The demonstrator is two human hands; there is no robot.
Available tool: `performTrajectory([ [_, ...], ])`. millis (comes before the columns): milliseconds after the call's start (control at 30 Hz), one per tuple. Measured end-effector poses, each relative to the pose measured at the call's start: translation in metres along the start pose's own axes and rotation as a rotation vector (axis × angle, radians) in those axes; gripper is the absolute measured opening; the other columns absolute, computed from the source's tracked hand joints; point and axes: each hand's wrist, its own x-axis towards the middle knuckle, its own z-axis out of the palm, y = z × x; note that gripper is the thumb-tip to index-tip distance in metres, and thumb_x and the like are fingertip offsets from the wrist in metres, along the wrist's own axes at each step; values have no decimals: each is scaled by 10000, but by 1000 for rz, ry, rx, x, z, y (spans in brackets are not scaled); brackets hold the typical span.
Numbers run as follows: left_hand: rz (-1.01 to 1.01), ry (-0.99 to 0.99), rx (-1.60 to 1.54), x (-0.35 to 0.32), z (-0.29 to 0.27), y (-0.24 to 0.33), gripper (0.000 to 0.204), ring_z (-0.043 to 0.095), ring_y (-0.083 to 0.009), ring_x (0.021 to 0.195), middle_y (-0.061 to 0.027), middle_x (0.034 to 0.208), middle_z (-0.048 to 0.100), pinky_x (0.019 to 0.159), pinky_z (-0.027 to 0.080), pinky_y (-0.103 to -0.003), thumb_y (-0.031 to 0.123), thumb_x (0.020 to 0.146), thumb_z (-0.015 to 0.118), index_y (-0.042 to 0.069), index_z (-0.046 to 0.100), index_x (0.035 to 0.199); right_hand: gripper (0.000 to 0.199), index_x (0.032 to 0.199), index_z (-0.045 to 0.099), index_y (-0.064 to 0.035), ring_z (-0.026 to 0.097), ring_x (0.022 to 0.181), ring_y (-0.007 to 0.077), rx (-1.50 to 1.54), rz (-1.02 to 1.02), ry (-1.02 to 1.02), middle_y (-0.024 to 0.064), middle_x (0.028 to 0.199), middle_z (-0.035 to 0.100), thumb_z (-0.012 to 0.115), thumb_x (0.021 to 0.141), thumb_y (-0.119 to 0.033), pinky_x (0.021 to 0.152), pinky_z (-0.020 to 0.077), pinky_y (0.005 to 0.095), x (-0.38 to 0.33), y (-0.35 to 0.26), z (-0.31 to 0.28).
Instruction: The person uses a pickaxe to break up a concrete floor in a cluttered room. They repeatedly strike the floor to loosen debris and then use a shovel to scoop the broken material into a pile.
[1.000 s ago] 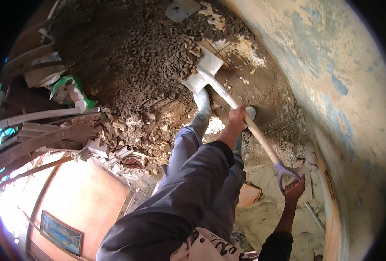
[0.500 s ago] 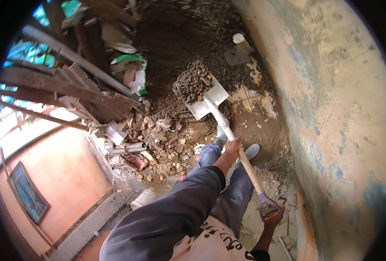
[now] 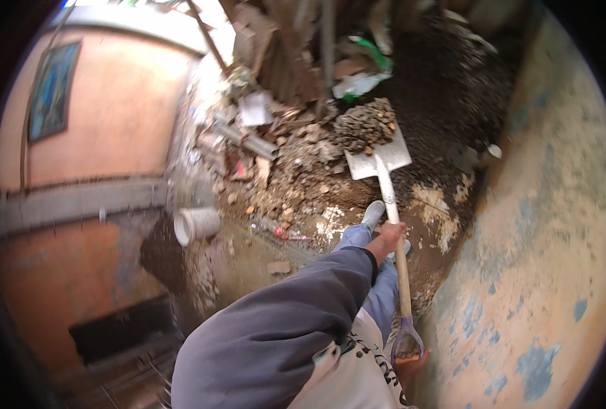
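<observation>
A shovel (image 3: 403,273) with a pale wooden shaft and a flat metal blade (image 3: 393,151) reaches away from me. Dark, stony soil (image 3: 366,125) is heaped on the far part of its blade. Midway down the shaft, my left hand (image 3: 389,238) is wrapped round the wood. My right hand (image 3: 408,360) grips the purple D-shaped handle at the near end, its fingers passing through the loop. Both of my feet, in light shoes, stand below the shaft.
Rubble (image 3: 303,170) with broken pipe and scraps lies ahead to the left, below leaning planks. A white bucket (image 3: 197,225) lies tipped at the left, near a plastic bottle (image 3: 279,230) and a brick piece (image 3: 278,267). A peeling wall (image 3: 521,273) runs close along my right.
My view has swung left, bringing the bucket and orange wall further in. The loaded shovel has turned with me and stays in both hands, with the soil still on its blade.
</observation>
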Motion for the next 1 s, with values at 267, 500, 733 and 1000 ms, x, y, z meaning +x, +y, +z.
performTrajectory([
  [267, -131, 94, -246, -23, -42, -1, 150, 530, -172, 505, -58, 656, 523, 437, 482, -356, 97, 831, 670, 36, 535, 854, 462, 772, 494, -141, 418, 475, 127, -388, -309, 112, -8, 566, 440, 566, 884, -584, 472, 376, 280, -93, -48, 94],
  [500, -186, 39, -753, -1, -154, 63, 105, 509, -192, 475, -59, 614, 477, 425, 492, -368, 112, 847, 630, 43, 556, 823, 445, 730, 453, -157, 344, 372, 95, -711, -327, -84, -38, 457, 343, 570, 901, -551, 391, 330, 245, -105, -38, 218],
  [733, 180, 352, -1030, -28, -435, 194, 103, 529, -221, 498, -80, 657, 540, 467, 513, -394, 76, 856, 663, 61, 573, 906, 365, 902, 540, -127, 379, 433, 83, -973, -157, -552, -27, 631, 464, 627, 888, -482, 357, 295, 230, -129, 152, 387],
  [1000, 784, 666, -879, -228, -821, 315, 160, 560, -252, 489, -86, 588, 558, 476, 488, -386, 190, 848, 603, 61, 553, 768, 419, 1072, 467, -83, 572, 575, 130, -1247, 548, -1461, 9, 713, 512, 666, 913, -416, 529, 539, 306, -463, 444, 456],
])
